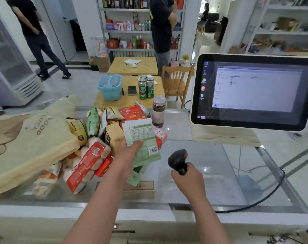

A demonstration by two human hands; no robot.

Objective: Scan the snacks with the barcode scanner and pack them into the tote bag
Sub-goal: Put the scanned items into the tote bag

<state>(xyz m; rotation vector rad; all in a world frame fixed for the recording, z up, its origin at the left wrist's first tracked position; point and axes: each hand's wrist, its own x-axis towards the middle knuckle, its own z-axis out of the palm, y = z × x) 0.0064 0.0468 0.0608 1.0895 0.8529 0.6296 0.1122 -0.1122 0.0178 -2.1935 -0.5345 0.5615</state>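
I see my left hand (127, 152) raised over the glass worktop (211, 173), its grip closed on a pale green snack packet (140, 138); the thumb lies across the packet's printed back and the fingers are hidden behind it. The packet stands tilted, its back turned toward me, with a white barcode label (153, 150) near its lower right edge. A darker green piece hangs below my palm; whether it belongs to the same packet or is a second one I cannot tell.

My right hand (188, 176) is clenched around the handle of the black barcode scanner (177, 160), whose head points up and to the left, toward the barcode, near it but not touching. A black cable (266, 196) loops across the worktop on the right.

To the left of the packet lies the pile of snacks (96, 138): a red and white multipack, yellow and green bags, an orange bag at the back. The cream tote bag (26, 143), printed with "GOOD LUCK", lies on its side at the far left, resting over part of the pile. A dark bottle (158, 111) stands just behind the pile. On the right a monitor (255, 92) on a cream base shows a desktop window.
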